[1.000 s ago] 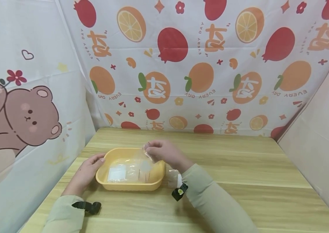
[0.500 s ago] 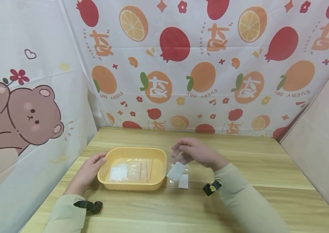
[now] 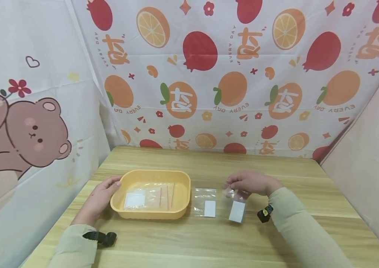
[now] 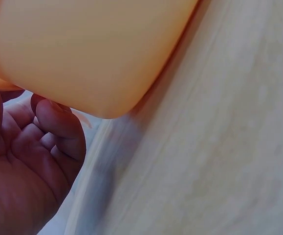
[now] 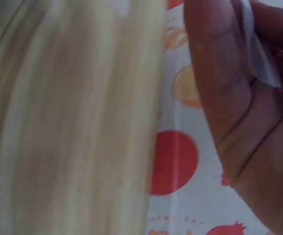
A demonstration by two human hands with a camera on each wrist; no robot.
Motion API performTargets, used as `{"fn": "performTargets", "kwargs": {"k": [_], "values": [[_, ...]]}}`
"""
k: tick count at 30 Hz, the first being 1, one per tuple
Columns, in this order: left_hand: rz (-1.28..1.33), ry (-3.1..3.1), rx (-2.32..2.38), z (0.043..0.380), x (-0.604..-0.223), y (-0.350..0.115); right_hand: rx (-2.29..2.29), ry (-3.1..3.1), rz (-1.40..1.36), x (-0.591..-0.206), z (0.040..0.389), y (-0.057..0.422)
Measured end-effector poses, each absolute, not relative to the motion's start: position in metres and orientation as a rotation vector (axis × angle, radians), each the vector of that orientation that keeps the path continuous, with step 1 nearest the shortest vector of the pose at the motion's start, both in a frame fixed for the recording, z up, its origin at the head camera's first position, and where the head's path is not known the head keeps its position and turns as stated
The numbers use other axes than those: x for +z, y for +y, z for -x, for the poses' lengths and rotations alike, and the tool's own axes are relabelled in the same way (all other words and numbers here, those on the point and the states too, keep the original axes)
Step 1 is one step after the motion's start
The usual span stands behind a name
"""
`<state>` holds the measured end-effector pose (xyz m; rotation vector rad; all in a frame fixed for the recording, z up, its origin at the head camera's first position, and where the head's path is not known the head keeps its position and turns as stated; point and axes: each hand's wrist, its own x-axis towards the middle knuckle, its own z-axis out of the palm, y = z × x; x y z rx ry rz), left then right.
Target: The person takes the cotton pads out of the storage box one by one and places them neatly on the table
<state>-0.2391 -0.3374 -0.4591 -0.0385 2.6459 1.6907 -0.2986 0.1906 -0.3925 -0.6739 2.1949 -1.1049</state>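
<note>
At the left end of a yellow plastic basin (image 3: 150, 215), my left hand (image 3: 97, 199) holds the rim between thumb and fingers. The left wrist view shows those fingers at the basin's outer wall (image 4: 92, 54). Inside the basin lie several clear zip bags (image 3: 152, 197) with white labels and red seal lines, overlapping. My right hand (image 3: 251, 183) pinches the top of another clear zip bag (image 3: 237, 211), whose white-labelled end hangs toward the table. In the right wrist view a bit of the clear plastic (image 5: 261, 61) shows between thumb and fingers of the right hand (image 5: 249, 112).
One clear zip bag (image 3: 205, 203) with a white label lies flat on the wooden table (image 3: 176, 242), just right of the basin. A fruit-print cloth (image 3: 199, 85) hangs behind the table's far edge. A bear-print cloth (image 3: 35, 130) hangs at the left.
My right hand has lifted a zip bag out of the basin and carried it right, past the bag lying on the table. My left hand has stayed at the basin's rim.
</note>
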Motion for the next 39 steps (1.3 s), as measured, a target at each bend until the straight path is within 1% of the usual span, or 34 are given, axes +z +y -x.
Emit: {"fn": "performTargets", "kwargs": {"k": [8, 17, 25, 33, 39], "values": [[0.030, 2.643, 1.692, 0.240, -0.458, -0.338, -0.989, 2.326, 0.721, -0.421, 0.311, 0.189], [0.008, 2.665, 1.673, 0.242, -0.458, -0.338, -0.852, 2.462, 0.813, -0.433, 0.321, 0.173], [0.011, 2.661, 1.677, 0.242, -0.459, -0.339, -0.810, 2.558, 0.782, -0.435, 0.322, 0.165], [0.014, 2.663, 1.659, 0.243, -0.460, -0.340, -0.865, 2.637, 0.733, -0.424, 0.318, 0.165], [0.022, 2.657, 1.656, 0.244, -0.460, -0.342, -1.028, 2.572, 0.702, -0.413, 0.316, 0.159]]}}
